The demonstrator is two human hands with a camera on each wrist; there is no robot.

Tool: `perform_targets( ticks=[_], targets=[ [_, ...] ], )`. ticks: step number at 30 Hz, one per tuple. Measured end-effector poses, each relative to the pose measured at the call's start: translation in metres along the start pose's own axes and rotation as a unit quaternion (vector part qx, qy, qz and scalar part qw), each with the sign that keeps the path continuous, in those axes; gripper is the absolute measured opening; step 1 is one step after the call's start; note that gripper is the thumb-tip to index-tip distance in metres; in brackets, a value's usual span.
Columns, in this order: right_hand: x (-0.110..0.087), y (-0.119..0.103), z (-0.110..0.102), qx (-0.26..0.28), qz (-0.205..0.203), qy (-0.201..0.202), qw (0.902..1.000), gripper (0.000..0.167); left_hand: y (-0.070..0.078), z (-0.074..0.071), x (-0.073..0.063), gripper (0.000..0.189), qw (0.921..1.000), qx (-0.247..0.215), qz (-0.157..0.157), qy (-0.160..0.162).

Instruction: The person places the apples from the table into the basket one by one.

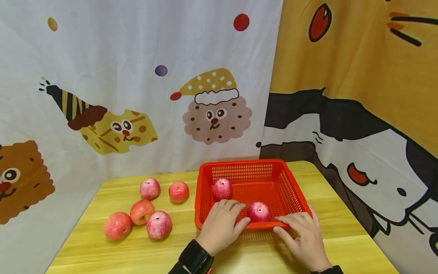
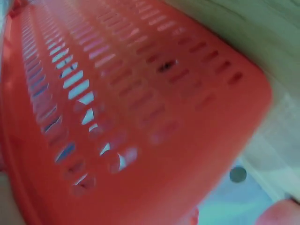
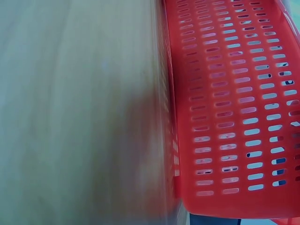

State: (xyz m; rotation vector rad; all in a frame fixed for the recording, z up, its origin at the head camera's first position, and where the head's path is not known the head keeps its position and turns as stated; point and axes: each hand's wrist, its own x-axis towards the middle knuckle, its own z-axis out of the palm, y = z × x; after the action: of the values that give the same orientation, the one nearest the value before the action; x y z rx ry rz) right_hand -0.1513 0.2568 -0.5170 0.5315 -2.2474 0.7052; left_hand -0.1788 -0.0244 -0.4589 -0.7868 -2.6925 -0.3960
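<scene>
A red slotted plastic basket [image 1: 253,226] stands on the table, with one apple [image 1: 222,189] at its left and another apple [image 1: 258,212] by the near wall. My left hand [image 1: 221,224] grips the near rim toward the left corner, fingers over the edge and thumb at the front. At the near right corner, my right hand [image 1: 302,238] holds the rim, its fingers on top and thumb outside. The slotted basket wall [image 2: 197,154] fills much of the left wrist view. In the right wrist view the basket's wall [image 3: 211,201] appears beside the tabletop.
Left of the basket, several loose apples lie on the wooden table [image 1: 85,251], among them a red apple [image 1: 178,191] nearest the basket and a streaked apple [image 1: 159,225] closer to me. A cartoon-printed curtain [image 1: 137,49] hangs behind the table and along its sides.
</scene>
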Motion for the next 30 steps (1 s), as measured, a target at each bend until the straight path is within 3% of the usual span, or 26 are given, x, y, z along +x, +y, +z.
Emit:
perform_targets(
  ticks=[2,6,9,12,16,18,23,26,30],
  targets=[
    [-0.001,0.000,0.001,0.001,-0.001,-0.001,1.0000,0.031,-0.006,-0.006,-0.006,0.050,1.0000,-0.007,0.004,0.001],
    [-0.001,0.000,0.001,0.004,-0.001,-0.003,1.0000,0.031,-0.027,-0.023,-0.022,0.057,0.9990,-0.004,0.002,0.044],
    [0.000,0.000,0.001,0.005,0.001,-0.005,1.0000,0.031,-0.051,-0.038,-0.038,0.058,0.9955,0.017,-0.028,0.089],
    [0.000,0.000,0.001,0.004,0.004,-0.004,1.0000,0.031,-0.079,-0.050,-0.057,0.059,0.9898,0.048,-0.084,0.105],
    [0.000,0.001,0.001,0.004,0.004,0.001,1.0000,0.031,-0.110,-0.055,-0.083,0.061,0.9796,0.086,-0.163,0.079],
    [0.000,0.001,0.001,0.005,0.004,0.003,1.0000,0.031,-0.119,-0.053,-0.095,0.061,0.9759,0.100,-0.184,0.062],
    [0.000,0.002,0.001,0.008,0.006,0.002,0.9999,0.031,-0.127,-0.044,-0.112,0.065,0.9756,0.108,-0.184,0.053],
    [0.000,0.002,0.001,0.008,0.006,0.003,0.9999,0.031,-0.127,-0.043,-0.115,0.067,0.9756,0.107,-0.184,0.054],
    [0.000,0.000,0.001,0.006,0.002,0.007,1.0000,0.032,-0.126,-0.043,-0.116,0.067,0.9752,0.085,-0.204,0.021]
  ],
)
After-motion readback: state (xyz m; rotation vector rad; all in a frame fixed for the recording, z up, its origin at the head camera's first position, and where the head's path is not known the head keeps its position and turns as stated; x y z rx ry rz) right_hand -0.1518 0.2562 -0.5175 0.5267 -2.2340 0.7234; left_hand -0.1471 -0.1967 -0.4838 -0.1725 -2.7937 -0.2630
